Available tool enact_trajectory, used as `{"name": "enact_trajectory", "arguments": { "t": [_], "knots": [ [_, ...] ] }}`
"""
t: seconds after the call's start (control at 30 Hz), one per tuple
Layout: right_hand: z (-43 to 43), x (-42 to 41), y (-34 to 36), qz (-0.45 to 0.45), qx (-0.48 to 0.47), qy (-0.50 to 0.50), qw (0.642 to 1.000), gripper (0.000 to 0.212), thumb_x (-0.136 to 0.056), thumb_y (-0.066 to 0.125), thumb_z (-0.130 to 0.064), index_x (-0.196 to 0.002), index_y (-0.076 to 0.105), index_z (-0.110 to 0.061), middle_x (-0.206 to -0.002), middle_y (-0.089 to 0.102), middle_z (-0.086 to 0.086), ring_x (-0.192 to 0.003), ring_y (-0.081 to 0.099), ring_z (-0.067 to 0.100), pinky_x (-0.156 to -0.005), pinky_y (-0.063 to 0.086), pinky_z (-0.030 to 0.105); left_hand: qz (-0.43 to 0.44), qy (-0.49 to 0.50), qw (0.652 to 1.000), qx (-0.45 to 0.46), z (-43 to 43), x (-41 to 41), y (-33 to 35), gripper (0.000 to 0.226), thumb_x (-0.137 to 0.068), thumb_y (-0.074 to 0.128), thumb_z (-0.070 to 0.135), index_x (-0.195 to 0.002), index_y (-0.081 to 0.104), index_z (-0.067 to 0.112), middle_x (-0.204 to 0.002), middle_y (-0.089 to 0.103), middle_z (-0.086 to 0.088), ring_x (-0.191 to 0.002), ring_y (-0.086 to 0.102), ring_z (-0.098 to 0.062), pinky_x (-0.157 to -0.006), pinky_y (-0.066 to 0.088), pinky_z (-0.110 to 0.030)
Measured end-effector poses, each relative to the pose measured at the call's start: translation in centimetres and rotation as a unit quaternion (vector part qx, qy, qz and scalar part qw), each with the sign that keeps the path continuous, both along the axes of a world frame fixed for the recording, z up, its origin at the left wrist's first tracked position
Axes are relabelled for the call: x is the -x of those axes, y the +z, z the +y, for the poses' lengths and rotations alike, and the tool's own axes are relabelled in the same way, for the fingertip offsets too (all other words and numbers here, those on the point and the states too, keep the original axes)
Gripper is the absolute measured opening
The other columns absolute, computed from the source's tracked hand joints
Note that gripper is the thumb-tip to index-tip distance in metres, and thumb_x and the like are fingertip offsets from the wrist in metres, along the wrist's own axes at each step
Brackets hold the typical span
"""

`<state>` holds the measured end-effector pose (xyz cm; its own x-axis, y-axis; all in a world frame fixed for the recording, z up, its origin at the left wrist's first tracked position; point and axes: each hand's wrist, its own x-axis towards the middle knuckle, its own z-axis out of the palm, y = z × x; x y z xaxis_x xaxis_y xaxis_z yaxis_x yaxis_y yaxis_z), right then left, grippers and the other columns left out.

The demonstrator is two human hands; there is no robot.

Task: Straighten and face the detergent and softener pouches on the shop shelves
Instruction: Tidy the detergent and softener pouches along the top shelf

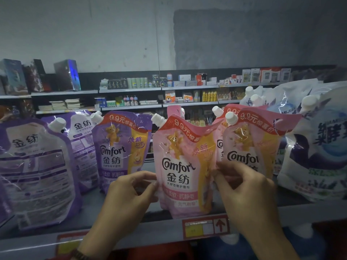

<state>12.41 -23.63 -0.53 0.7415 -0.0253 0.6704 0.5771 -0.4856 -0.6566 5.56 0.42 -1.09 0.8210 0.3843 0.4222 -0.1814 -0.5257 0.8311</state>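
Pink softener pouch (183, 171) stands upright between the two grips at the front of the shelf (146, 233), its Comfort face turned outward: the left grip (129, 194) pinches its left edge, the right grip (246, 186) pinches its right edge. Just behind the right grip stands a second pink pouch (249, 145); beyond the left grip a purple pouch (120, 147) faces forward, and below, between both, sits a red price tag (206, 227).

Narrow gap between purple Comfort pouch (120, 147) and front pink pouch (184, 169), bare shelf floor (92, 205) near left, second pink pouch (249, 147) crowding right, white bag (315, 156) beyond
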Motion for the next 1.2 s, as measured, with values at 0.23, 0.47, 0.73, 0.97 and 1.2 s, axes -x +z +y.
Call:
{"name": "enact_trajectory", "arguments": {
  "t": [0.23, 0.47, 0.73, 0.97, 1.2],
  "knots": [
    [-0.8, 0.9, 5.3, -0.110, 0.020, 0.013, 0.994, 0.005, -0.090, 0.080, -0.027, -0.088, 0.078, -0.031, -0.069, 0.068, -0.025, -0.074, 0.067, -0.013, -0.061, 0.048, 0.000, -0.015, -0.017, 0.997, -0.073, 3.3, 0.2, 3.8, 0.021, -0.097, 0.076, 0.017, -0.099, 0.081, 0.037, -0.085, 0.080, 0.001, -0.072, 0.080, -0.022, -0.075, 0.066, -0.055],
    [0.3, 0.9, 12.8, -0.140, 0.062, 0.041, 0.987, 0.018, -0.090, 0.071, -0.042, -0.077, 0.077, -0.030, -0.060, 0.069, -0.018, -0.059, 0.068, -0.003, -0.053, 0.054, 0.017, -0.021, -0.026, 0.980, -0.198, 4.8, -0.4, 10.2, 0.009, -0.096, 0.077, 0.022, -0.099, 0.079, 0.031, -0.077, 0.078, 0.009, -0.065, 0.078, -0.014, -0.065, 0.067, -0.046],
    [2.3, -1.6, 18.5, -0.041, 0.174, 0.058, 0.982, 0.027, -0.092, 0.077, -0.048, -0.074, 0.079, -0.027, -0.071, 0.075, -0.013, -0.066, 0.069, 0.003, -0.067, 0.060, 0.032, -0.018, -0.018, 0.936, -0.352, 5.8, -3.3, 16.6, 0.010, -0.095, 0.078, 0.026, -0.101, 0.079, 0.034, -0.078, 0.077, 0.013, -0.064, 0.074, -0.002, -0.054, 0.062, -0.027],
    [4.2, -5.2, 21.4, 0.044, 0.259, 0.149, 0.953, 0.015, -0.101, 0.072, -0.031, -0.093, 0.080, -0.021, -0.073, 0.079, -0.005, -0.067, 0.077, 0.014, -0.054, 0.060, 0.027, 0.011, -0.039, 0.918, -0.395, 6.1, -7.9, 19.6, 0.014, -0.092, 0.082, 0.025, -0.101, 0.080, 0.036, -0.091, 0.079, 0.014, -0.077, 0.074, -0.001, -0.066, 0.062, -0.024],
    [5.9, -9.2, 21.7, 0.050, 0.309, 0.190, 0.930, 0.019, -0.105, 0.062, -0.018, -0.105, 0.079, -0.026, -0.081, 0.080, 0.000, -0.077, 0.079, 0.016, -0.064, 0.067, 0.036, 0.033, -0.064, 0.896, -0.439, 5.8, -12.2, 20.8, 0.026, -0.093, 0.081, 0.022, -0.112, 0.077, 0.038, -0.101, 0.076, 0.017, -0.086, 0.073, -0.001, -0.080, 0.063, -0.027]
  ]
}}
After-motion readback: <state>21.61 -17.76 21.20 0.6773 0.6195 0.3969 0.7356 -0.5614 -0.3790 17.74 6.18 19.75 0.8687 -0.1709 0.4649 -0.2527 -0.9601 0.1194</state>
